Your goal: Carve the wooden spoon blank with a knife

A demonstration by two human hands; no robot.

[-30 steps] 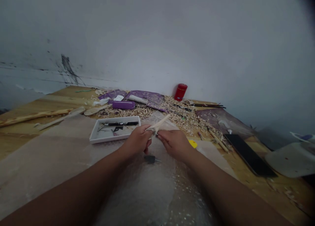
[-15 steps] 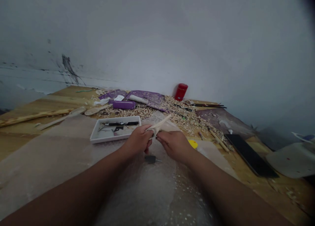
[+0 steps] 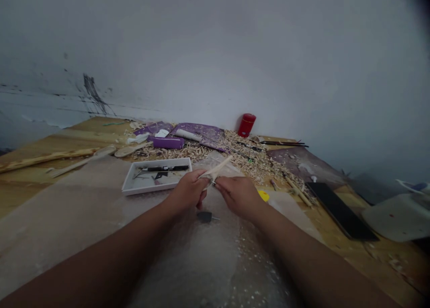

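My left hand (image 3: 191, 189) is closed around the bowl end of a pale wooden spoon (image 3: 218, 168), whose handle points up and to the right. Close against it, my right hand (image 3: 239, 195) is closed on a small carving tool (image 3: 214, 182). Only a bit of shiny metal shows at my right fingertips, touching or very near the spoon; the rest of the tool is hidden in the hand. Below the hands, a small dark piece with a thin metal pin (image 3: 204, 216) lies on the clear plastic sheet (image 3: 188, 258).
A white tray (image 3: 141, 191) with a black pen-like tool stands left of my hands. Behind lie wood shavings (image 3: 265, 164), a purple case (image 3: 168, 143) and another wooden spoon (image 3: 129, 150). A red canister (image 3: 246, 125) leans by the wall. At right are a yellow object (image 3: 264, 195) and black slab (image 3: 341, 211).
My right hand has shifted and turned slightly at the spoon, so a bit of shiny metal shows more clearly at its fingertips. The left hand keeps its hold.
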